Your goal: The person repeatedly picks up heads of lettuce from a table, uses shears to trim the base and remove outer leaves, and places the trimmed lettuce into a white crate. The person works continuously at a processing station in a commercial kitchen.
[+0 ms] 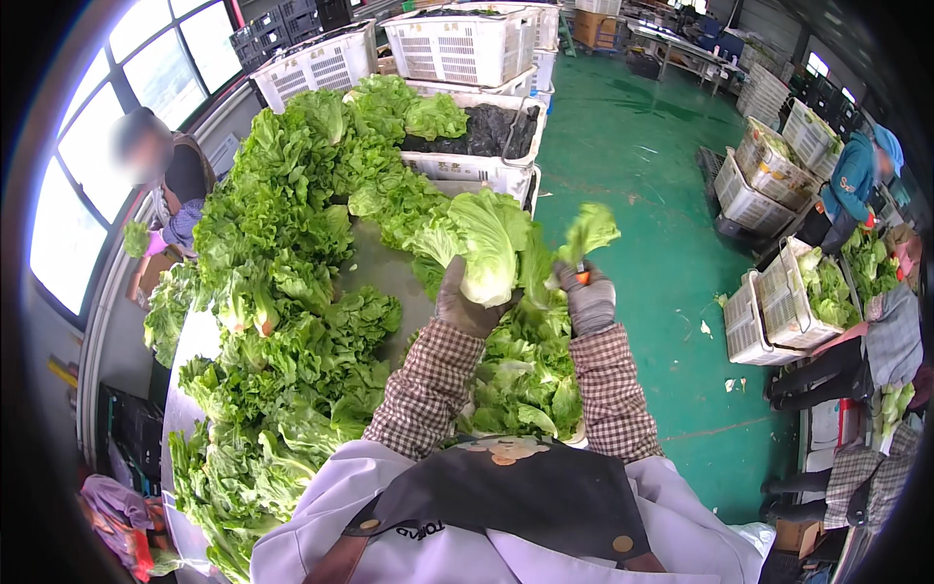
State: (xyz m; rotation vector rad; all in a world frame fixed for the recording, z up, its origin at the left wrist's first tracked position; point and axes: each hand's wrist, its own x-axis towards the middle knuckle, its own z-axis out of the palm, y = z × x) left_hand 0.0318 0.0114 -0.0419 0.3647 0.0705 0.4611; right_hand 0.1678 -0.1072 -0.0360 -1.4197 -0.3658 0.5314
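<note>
Green floor (pixel 652 253) spreads through a workshop, beside a metal table (pixel 391 273) half buried under lettuce. Clock hours are counted from the head of lettuce (pixel 489 243) held mid-view: pale and rounded at its base, brighter green and crinkled toward its leaf tips, with its butt toward the wearer.

At seven o'clock, the gloved left hand (pixel 462 304) cups that base, fingers wrapped beneath and thumb along its side. At four, the gloved right hand (pixel 590 300) is closed around a small orange-handled tool (pixel 582 276); a loose leaf (pixel 592 229) stands just beyond it, at three, and whether the fingers pinch it I cannot tell. Both forearms reach forward from six in checked sleeves (pixel 428 389).

Trimmed-looking greens (pixel 520 384) fill the space between the forearms. From seven round to eleven, a heaped lettuce pile (pixel 282 214) covers much of the tabletop. At twelve stands a white crate (pixel 474 172) with black lining, and taller stacked crates (pixel 462 49) block the view behind it. A co-worker (pixel 190 175) is past the pile between nine and ten; another, in a teal jacket (pixel 848 185), bends between two and three, above lettuce-filled crates (pixel 778 311).
</note>
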